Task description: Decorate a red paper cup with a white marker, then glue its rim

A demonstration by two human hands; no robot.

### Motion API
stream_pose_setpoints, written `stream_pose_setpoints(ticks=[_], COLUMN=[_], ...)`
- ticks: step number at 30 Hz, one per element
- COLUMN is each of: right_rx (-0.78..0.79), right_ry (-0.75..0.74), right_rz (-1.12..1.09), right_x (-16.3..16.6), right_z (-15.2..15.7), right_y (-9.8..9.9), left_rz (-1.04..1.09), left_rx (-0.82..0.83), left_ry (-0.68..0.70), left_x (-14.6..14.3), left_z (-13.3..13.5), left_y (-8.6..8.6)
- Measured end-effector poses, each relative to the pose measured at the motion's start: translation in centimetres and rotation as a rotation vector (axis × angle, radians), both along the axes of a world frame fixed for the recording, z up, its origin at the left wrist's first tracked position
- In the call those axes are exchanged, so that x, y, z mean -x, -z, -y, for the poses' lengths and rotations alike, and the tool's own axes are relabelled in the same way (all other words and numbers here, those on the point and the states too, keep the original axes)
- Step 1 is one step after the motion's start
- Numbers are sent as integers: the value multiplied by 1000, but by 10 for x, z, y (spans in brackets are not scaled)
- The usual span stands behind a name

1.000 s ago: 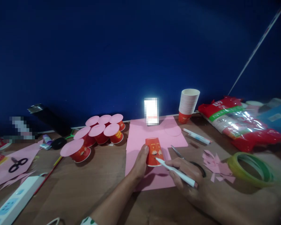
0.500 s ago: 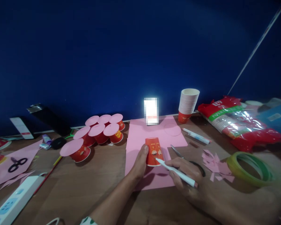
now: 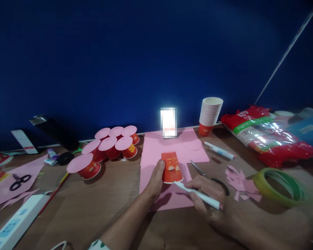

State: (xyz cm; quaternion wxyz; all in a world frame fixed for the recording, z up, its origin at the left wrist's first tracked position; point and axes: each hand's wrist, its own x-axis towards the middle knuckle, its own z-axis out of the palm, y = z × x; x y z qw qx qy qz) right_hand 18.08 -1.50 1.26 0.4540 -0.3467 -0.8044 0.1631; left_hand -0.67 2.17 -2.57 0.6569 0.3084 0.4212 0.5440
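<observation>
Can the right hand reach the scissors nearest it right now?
Probably yes: the scissors lie beside the right hand, partly hidden by it, though its white marker may need putting down first.

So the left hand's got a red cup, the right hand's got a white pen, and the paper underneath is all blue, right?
Not quite: the paper underneath is pink, not blue, as the head view shows. The left hand does hold the red cup, and the right hand does hold the white pen.
</observation>
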Motion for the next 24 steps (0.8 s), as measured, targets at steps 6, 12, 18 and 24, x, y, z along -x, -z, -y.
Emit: stream_pose_setpoints(ticks=[6, 12, 18, 24], right_rx=[15, 11, 11, 16], right_ry=[-11, 24, 17, 27], right_rz=[21, 2, -6, -17], right_x=[1, 0, 0, -1], right_z=[0, -2, 0, 0], right_y=[-1, -5, -7, -5], left_rz=[-15, 15, 14, 32], left_rx=[23, 20, 37, 52], left_ry=[4, 4, 7, -6], left_x=[0, 0, 0, -1], left_z=[-1, -1, 0, 0], left_y=[0, -1, -2, -5])
